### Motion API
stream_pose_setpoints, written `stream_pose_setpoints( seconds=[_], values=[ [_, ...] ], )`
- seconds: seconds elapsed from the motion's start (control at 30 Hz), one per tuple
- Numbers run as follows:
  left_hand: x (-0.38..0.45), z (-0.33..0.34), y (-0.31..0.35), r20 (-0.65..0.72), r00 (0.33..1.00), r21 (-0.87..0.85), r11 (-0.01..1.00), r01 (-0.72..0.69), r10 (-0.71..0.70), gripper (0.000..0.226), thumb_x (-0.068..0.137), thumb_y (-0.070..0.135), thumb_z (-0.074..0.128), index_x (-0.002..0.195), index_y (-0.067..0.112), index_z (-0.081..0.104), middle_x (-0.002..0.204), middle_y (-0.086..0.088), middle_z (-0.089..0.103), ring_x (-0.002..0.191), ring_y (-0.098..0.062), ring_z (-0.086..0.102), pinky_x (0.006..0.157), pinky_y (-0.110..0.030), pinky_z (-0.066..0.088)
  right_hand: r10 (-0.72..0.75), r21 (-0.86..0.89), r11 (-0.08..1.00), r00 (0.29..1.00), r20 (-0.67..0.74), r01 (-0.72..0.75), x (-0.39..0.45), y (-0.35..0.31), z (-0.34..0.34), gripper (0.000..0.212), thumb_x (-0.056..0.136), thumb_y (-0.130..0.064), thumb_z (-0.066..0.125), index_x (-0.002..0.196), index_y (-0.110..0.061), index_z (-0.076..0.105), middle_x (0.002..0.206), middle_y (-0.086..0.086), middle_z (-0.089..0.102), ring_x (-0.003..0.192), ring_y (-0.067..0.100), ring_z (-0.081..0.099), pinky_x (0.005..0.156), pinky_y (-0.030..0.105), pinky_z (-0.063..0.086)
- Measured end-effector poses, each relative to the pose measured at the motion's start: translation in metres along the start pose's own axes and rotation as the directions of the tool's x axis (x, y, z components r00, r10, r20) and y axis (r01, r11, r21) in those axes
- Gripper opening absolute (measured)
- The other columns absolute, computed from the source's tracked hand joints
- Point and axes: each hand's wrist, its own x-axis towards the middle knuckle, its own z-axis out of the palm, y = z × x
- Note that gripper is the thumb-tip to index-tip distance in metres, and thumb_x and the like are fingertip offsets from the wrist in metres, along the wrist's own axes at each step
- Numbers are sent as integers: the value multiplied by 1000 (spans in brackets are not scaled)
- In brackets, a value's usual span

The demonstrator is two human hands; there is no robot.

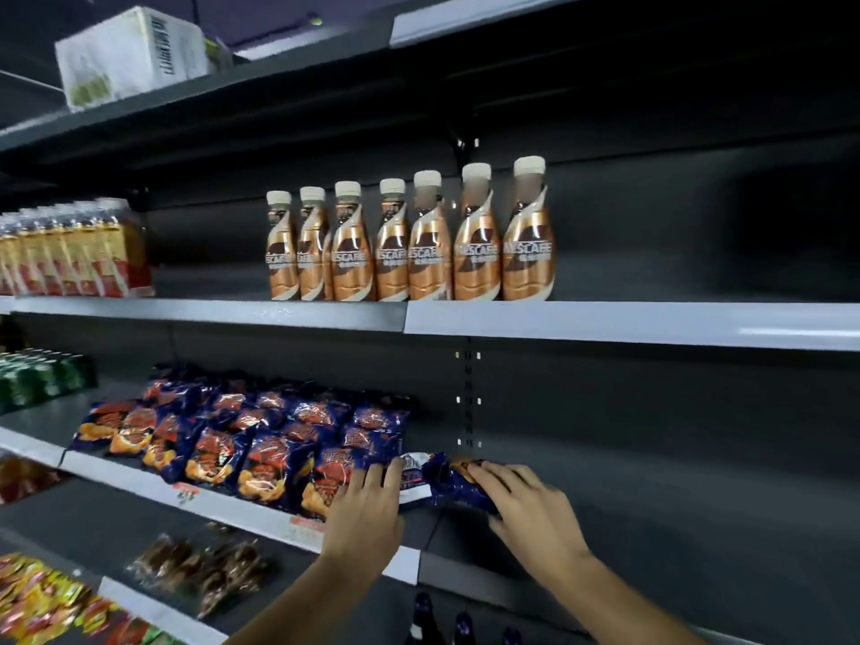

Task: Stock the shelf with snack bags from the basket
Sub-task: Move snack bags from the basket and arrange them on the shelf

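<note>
Where the row of dark blue snack bags ends on the middle shelf, both hands are at one more bag of the same kind, lying on its side at the right end of the row. The left hand lies over the spot where this bag meets the last bag of the row, its fingers fairly straight and pressing down — it grips nothing that I can see. The right hand rests on the bag's right end with the fingers bent over the top and the thumb tucked below the edge, so it holds the bag. The bag touches the shelf and sits just beside its neighbours. To the right of it the shelf is dark and bare.

On the shelf above stand seven brown coffee bottles with pale caps, side by side in a row, and further left a pack of orange drink bottles. A white carton lies on the top shelf — blurred. Green cans stand at the far left of the middle shelf. Lower down are clear packets of brown snacks and bright yellow packets.
</note>
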Motion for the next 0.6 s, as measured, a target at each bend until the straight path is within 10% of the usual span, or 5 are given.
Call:
stream_pose_setpoints(
  seconds=[0.6],
  values=[
    [68,31,-52,-79,966,-136,958,-253,245,66,90,33,54,149,24,26,139,-2,45,129,-24,40,103,-36,40,198,-210,956,979,-50,-204,55,-36,23,74,53,-21,87,123,-27,65,117,-11,68,100,15,65,60,29,57]
  ],
)
